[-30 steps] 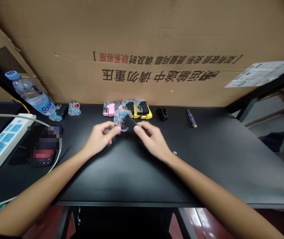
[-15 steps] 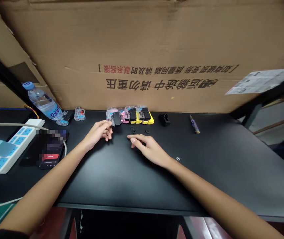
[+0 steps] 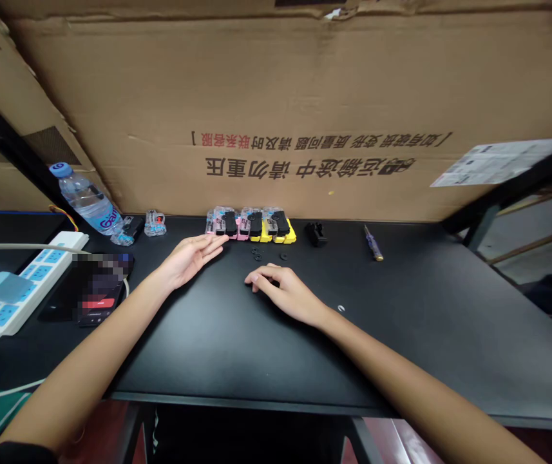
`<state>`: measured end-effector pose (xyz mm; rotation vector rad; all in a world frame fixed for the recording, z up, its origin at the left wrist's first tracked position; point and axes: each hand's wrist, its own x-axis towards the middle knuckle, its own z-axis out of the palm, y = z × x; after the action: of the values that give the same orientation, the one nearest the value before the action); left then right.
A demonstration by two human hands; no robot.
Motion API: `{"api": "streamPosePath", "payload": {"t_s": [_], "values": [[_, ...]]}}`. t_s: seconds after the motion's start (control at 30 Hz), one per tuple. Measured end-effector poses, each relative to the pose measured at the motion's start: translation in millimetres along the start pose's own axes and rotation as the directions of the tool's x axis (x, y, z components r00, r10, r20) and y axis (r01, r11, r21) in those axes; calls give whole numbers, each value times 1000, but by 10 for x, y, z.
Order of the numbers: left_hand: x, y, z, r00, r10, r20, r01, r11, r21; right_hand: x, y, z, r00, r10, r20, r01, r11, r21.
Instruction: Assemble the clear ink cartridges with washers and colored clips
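My left hand (image 3: 189, 261) is open, palm partly turned up and fingers stretched out. Its fingertips are at the front edge of a clear plastic block with a black piece and a pink base (image 3: 226, 222). To the right in the same row are two similar blocks with yellow parts, a middle one (image 3: 255, 224) and an end one (image 3: 278, 223). My right hand (image 3: 283, 290) is low over the table, fingers curled in with the thumb against them and nothing seen in its grasp. Small black rings (image 3: 257, 256) lie just beyond it, with another black ring (image 3: 283, 256) to the right.
A black part (image 3: 316, 233) and a screwdriver (image 3: 373, 245) lie at the right, a small white C-shaped piece (image 3: 341, 308) nearer. At the left are a water bottle (image 3: 87, 200), a clear plastic piece (image 3: 154, 223), a power strip (image 3: 29, 283) and a phone (image 3: 104, 290). Cardboard (image 3: 266, 84) stands behind.
My left hand has let go of the pink-based block, which now sits in line with the others, and its fingers have straightened. My right hand's fingers have curled in.
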<state>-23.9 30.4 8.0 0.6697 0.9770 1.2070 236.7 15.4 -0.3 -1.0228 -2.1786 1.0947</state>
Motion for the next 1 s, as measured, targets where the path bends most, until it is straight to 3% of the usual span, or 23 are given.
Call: {"api": "streamPosePath", "payload": {"t_s": [0.1, 0.17, 0.2, 0.23, 0.3, 0.33, 0.4, 0.47, 0.53, 0.7, 0.77, 0.87, 1.0], "values": [[-77, 35, -42, 1000, 27, 8, -28, 987, 156, -6, 2, -9, 1000, -11, 4, 11, 1000, -12], [-126, 70, -82, 995, 100, -3, -86, 868, 490, -9, 3, -25, 1000, -25, 7, 25, 1000, -19], [-147, 90, -107, 982, 187, 3, -139, 720, 680, -10, 7, -38, 1000, -30, 2, 30, 999, -19], [-162, 111, -137, 955, 295, 36, -191, 516, 835, -9, 16, -57, 999, -32, -13, 32, 999, -21], [-172, 148, -211, 864, 479, 153, -216, 78, 973, 0, 55, -110, 996, -39, -78, 36, 998, -49], [-167, 162, -256, 828, 526, 196, -177, -86, 980, 8, 84, -145, 991, -48, -124, 39, 996, -75], [-147, 178, -352, 814, 553, 180, -33, -265, 964, 28, 159, -229, 972, -83, -219, 51, 988, -149], [-136, 181, -429, 840, 536, 86, 110, -324, 940, 50, 239, -328, 948, -124, -294, 56, 972, -230], [-156, 185, -452, 871, 491, 32, 164, -350, 922, 69, 305, -431, 928, -152, -342, 42, 950, -308], [-335, 189, -252, 898, 411, 159, 62, -475, 878, 95, 421, -693, 877, -188, -442, -42, 887, -460], [-404, 149, -143, 897, 372, 238, -23, -500, 866, 95, 502, -795, 846, -196, -496, -105, 850, -516], [-451, 23, -30, 879, 233, 416, -273, -471, 839, 81, 700, -922, 834, -174, -524, -211, 776, -595], [-440, -145, 34, 773, 111, 625, -549, -377, 746, 54, 953, -1011, 874, -76, -480, -287, 717, -635]]}}
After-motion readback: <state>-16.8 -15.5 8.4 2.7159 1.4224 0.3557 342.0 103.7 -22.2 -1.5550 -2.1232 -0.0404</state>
